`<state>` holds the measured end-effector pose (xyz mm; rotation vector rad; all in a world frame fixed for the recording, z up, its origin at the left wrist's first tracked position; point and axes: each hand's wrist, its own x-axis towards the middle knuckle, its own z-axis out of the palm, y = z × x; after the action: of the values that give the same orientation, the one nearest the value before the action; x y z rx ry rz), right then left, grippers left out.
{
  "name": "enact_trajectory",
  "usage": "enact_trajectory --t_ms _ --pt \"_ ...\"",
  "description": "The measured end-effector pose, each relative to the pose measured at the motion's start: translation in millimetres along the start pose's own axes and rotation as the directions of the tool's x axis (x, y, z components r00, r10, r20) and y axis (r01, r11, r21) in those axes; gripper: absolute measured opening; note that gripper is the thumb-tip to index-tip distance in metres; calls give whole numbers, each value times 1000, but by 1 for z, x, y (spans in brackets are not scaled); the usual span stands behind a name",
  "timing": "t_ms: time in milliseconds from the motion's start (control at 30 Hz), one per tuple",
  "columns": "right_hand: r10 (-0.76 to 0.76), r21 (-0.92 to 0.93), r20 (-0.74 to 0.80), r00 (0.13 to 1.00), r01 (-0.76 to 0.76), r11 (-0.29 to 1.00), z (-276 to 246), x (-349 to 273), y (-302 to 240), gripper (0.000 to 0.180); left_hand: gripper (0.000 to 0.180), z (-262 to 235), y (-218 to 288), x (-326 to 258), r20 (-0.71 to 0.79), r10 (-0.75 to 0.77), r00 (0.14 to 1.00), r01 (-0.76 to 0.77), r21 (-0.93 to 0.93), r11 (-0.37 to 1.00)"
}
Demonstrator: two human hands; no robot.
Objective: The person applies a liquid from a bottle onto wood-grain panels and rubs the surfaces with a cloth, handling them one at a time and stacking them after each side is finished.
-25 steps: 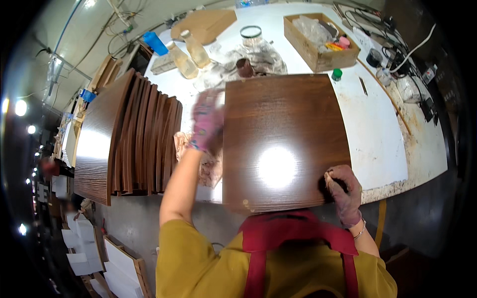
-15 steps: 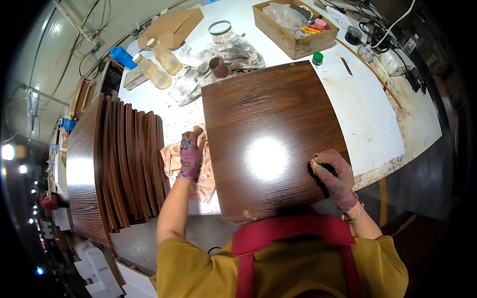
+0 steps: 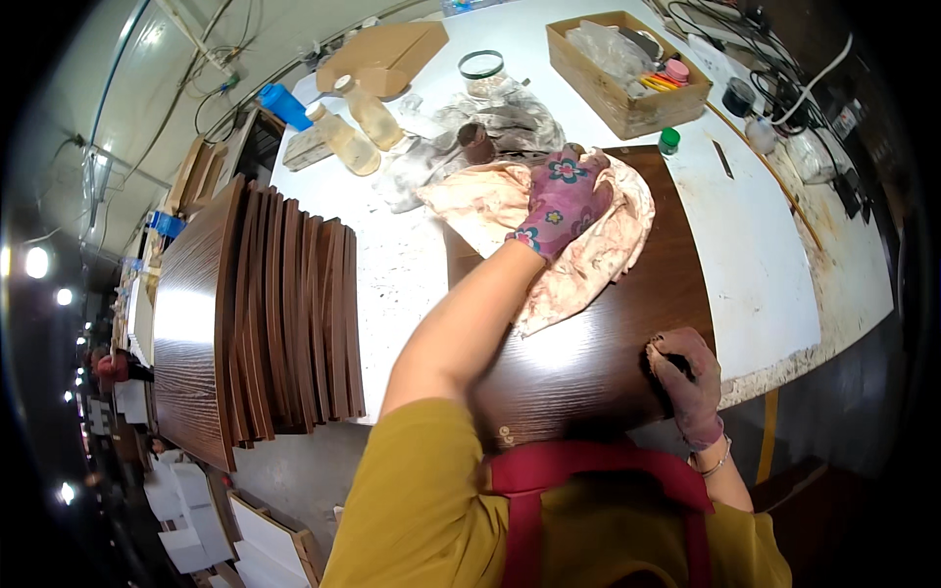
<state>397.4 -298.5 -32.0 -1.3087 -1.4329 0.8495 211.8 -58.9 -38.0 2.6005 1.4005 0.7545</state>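
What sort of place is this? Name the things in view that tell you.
Probably a furniture or wood-finishing workshop. A stack of dark wood panels stands on edge beside a stained white workbench, and the gloved left hand presses a cloth on another panel.

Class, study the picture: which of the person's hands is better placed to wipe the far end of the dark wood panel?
Probably the left hand: it already presses the pale cloth on the dark wood panel. The right hand grips its near edge.

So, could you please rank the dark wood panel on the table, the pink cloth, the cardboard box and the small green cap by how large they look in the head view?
1. Dark wood panel, partly covered
2. Pink cloth
3. Cardboard box, though it lies farther away, so this rank is unsure
4. Green cap
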Motion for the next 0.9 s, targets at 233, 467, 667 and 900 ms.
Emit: enact_trajectory --t_ms 233,467,667,900 --pt "143 141 -4 990 -141 980 0 -2 1 15 33 -16 -163 -47 -190 -38 981 72 173 982" --pt "51 83 -26 998 -48 995 1 0 3 15 29 -138 -198 -86 13 -606 795 538 445 716" --pt "98 90 -30 995 -95 991 3 0 2 14 33 -77 -96 -61 -66 -112 992 124 233 965" --pt "32 68 59 998 -36 997 -5 3 -2 15 43 -94 -205 -124 191 -495 847 484 106 869"
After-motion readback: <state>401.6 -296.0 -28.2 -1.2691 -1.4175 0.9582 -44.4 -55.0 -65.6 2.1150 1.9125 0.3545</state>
